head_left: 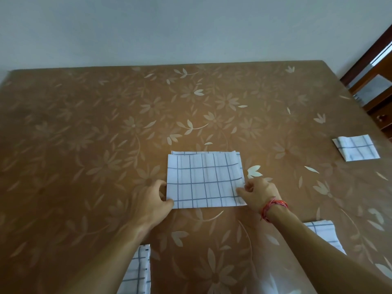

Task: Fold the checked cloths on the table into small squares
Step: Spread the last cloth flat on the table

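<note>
Single head-worn wide-angle view, angled forward and down, close over brown flower-patterned table (84, 124), pale grey wall (191, 28) across frame top

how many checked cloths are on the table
4: white blue-checked cloth at centre, held by left hand and right hand; folded square far right; cloth under right forearm; cloth bottom left, partly hidden.

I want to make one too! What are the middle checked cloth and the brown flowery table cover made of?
The cloth: probably thin woven cotton, matt white with grey lines; it lies flat, with creased layers showing at its far edge. The table cover: likely plastic or oilcloth, smooth, slightly glossy; pale flowers catch the light. Not certain.
</note>
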Available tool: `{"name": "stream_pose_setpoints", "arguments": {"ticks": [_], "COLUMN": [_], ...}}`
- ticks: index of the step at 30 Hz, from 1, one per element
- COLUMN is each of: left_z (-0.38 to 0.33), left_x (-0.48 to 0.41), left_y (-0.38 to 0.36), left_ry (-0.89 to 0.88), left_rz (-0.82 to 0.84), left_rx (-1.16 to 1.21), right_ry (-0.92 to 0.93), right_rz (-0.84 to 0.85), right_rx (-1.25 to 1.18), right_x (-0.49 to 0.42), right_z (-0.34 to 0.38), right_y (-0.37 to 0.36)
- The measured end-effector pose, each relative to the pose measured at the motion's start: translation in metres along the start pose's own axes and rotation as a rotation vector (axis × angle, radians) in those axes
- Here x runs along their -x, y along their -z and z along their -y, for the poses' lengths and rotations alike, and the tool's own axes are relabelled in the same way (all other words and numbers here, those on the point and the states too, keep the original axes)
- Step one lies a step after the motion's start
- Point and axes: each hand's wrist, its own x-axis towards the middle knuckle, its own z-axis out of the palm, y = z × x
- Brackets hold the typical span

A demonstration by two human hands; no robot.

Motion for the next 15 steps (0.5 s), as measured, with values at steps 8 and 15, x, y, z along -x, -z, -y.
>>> {"name": "stream_pose_setpoints", "arguments": {"ticks": [8,15], "left_z": [-0.0012,-0.0090], "left_x": [0.0041,0.0084], "left_y": [0.0012,-0.0059], "left_ry": [-0.046,-0.139], "left_rz": [0.004,-0.072], "left_rx": [-0.064,-0.165], "right_ry": [-0.048,-0.064], "right_rz": [-0.073,-0.088], "right_rx": [0.035,-0.007], "right_x": [0.0056,0.0028], "right_z": [0.0005,-0.0013], "right_y": [-0.0058,-0.0085]}}
